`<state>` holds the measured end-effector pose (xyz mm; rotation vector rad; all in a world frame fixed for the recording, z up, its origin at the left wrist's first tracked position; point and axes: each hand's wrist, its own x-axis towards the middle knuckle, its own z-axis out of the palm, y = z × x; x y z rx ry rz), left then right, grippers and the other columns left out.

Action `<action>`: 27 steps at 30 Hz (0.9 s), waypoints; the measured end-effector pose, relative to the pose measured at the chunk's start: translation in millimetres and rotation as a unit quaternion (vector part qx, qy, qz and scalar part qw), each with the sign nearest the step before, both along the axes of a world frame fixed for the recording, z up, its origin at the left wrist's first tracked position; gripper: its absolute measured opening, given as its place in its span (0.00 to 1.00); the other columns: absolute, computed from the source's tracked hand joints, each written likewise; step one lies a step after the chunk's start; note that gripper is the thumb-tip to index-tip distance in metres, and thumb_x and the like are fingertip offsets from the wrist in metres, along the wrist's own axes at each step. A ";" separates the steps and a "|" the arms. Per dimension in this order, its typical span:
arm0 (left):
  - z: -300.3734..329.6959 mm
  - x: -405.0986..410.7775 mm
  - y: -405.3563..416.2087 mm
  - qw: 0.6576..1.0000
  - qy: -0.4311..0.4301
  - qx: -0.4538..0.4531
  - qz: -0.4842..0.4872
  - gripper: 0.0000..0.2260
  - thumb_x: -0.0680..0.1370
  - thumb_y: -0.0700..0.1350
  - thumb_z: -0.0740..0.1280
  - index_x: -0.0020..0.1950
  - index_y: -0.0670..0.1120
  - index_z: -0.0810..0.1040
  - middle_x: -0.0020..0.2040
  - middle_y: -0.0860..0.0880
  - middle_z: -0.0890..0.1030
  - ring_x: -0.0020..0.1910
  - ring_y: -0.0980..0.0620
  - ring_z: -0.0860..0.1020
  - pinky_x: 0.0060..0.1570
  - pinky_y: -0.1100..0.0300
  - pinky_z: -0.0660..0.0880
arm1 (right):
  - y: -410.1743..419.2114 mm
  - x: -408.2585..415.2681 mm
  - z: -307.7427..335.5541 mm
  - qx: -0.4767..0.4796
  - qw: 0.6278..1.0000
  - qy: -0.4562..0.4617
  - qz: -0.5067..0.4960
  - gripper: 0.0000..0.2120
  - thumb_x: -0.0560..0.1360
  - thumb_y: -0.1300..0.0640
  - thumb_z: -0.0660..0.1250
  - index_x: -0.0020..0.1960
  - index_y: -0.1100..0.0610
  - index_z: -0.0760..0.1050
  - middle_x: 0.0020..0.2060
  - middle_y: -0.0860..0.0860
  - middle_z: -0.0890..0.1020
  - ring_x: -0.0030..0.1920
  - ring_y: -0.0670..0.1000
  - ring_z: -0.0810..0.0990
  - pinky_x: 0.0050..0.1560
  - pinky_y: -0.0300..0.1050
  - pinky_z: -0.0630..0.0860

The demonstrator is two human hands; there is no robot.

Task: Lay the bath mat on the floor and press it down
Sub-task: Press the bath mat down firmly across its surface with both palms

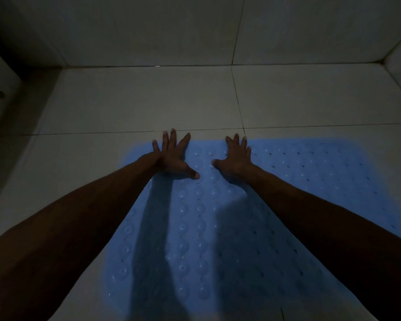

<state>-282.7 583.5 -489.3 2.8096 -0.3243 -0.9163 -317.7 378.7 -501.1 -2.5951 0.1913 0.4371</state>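
Your grip is flat and empty on both sides: the left hand [171,156] and the right hand [235,156] lie palm down with fingers spread apart, closed around nothing. Both rest on the far edge of the blue bath mat [218,228], fingertips reaching just over that edge toward the grout line of the tiled floor [137,100].

The mat is already down on the floor, spread under your forearms, its dotted, suction-cup surface looking flat where the dim light lets you see it. Its long axis appears to run left to right, with more of it stretching out to your right, toward the corner of the wall [125,26]; the near edge is out of view.

So laying seems done and pressing is the step in hand. Your left hand sits near the mat's far left corner, while the far right corner lies well apart from your right hand. That right hand is the nearer one for that stretch, so pressing should probably work outward to the right.
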 end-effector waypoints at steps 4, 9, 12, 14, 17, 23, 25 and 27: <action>13.0 -1.9 -8.9 1.000 0.018 0.015 0.010 0.60 0.63 0.69 0.72 0.76 0.55 0.32 0.75 0.44 0.28 0.73 0.38 0.29 0.69 0.33 0.34 | -12.4 -17.1 -3.0 0.042 0.998 -0.017 0.044 0.44 0.77 0.42 0.66 0.80 0.54 0.42 0.79 0.52 0.37 0.78 0.53 0.33 0.75 0.51 0.33; 7.7 -6.5 -8.4 1.000 0.011 0.016 0.015 0.59 0.63 0.71 0.71 0.76 0.56 0.33 0.76 0.45 0.29 0.73 0.39 0.30 0.68 0.33 0.34 | -28.4 -13.9 5.9 0.020 0.990 0.056 0.132 0.56 0.71 0.38 0.71 0.79 0.54 0.35 0.77 0.54 0.31 0.76 0.56 0.28 0.74 0.54 0.33; 8.3 -8.8 -9.3 1.000 0.002 0.013 0.024 0.59 0.63 0.70 0.71 0.77 0.56 0.34 0.76 0.46 0.30 0.74 0.39 0.30 0.68 0.33 0.34 | -22.7 -10.6 9.3 -0.014 0.990 0.064 0.124 0.59 0.69 0.39 0.74 0.79 0.55 0.34 0.77 0.56 0.32 0.76 0.58 0.29 0.75 0.56 0.35; 8.0 -10.9 -9.1 1.000 -0.002 0.001 0.030 0.58 0.63 0.69 0.72 0.77 0.56 0.35 0.76 0.45 0.30 0.74 0.39 0.31 0.69 0.33 0.35 | -14.1 -5.0 17.5 -0.027 0.992 0.088 0.091 0.62 0.67 0.41 0.77 0.79 0.55 0.33 0.77 0.56 0.32 0.76 0.59 0.31 0.76 0.57 0.37; 5.8 -17.7 -8.4 0.999 -0.005 -0.033 0.042 0.57 0.64 0.68 0.73 0.77 0.56 0.35 0.76 0.44 0.30 0.74 0.40 0.30 0.70 0.33 0.35 | -3.0 3.7 32.8 -0.041 0.990 0.131 0.027 0.67 0.63 0.45 0.81 0.78 0.55 0.31 0.76 0.58 0.30 0.76 0.60 0.31 0.76 0.59 0.40; 11.4 -29.0 -5.1 1.000 0.007 0.007 -0.010 0.65 0.58 0.72 0.72 0.76 0.53 0.30 0.74 0.41 0.27 0.73 0.39 0.28 0.70 0.37 0.34 | 0.4 -0.7 32.0 -0.019 0.992 0.125 -0.007 0.66 0.63 0.47 0.82 0.80 0.54 0.35 0.77 0.56 0.32 0.77 0.59 0.33 0.77 0.57 0.41; 10.0 -30.7 -5.2 1.000 0.006 0.007 -0.009 0.65 0.58 0.72 0.72 0.75 0.53 0.29 0.74 0.42 0.27 0.72 0.39 0.28 0.70 0.37 0.34 | -1.8 -7.6 25.2 -0.001 0.995 0.098 -0.006 0.62 0.64 0.47 0.81 0.80 0.54 0.39 0.78 0.55 0.34 0.77 0.59 0.34 0.77 0.56 0.40; 8.1 -32.1 -7.8 1.000 0.015 0.010 -0.005 0.64 0.59 0.72 0.73 0.75 0.53 0.29 0.74 0.42 0.27 0.72 0.39 0.28 0.69 0.37 0.33 | -5.5 -17.3 15.8 0.010 0.998 0.056 0.003 0.58 0.66 0.46 0.79 0.80 0.53 0.42 0.79 0.54 0.37 0.78 0.58 0.36 0.77 0.55 0.40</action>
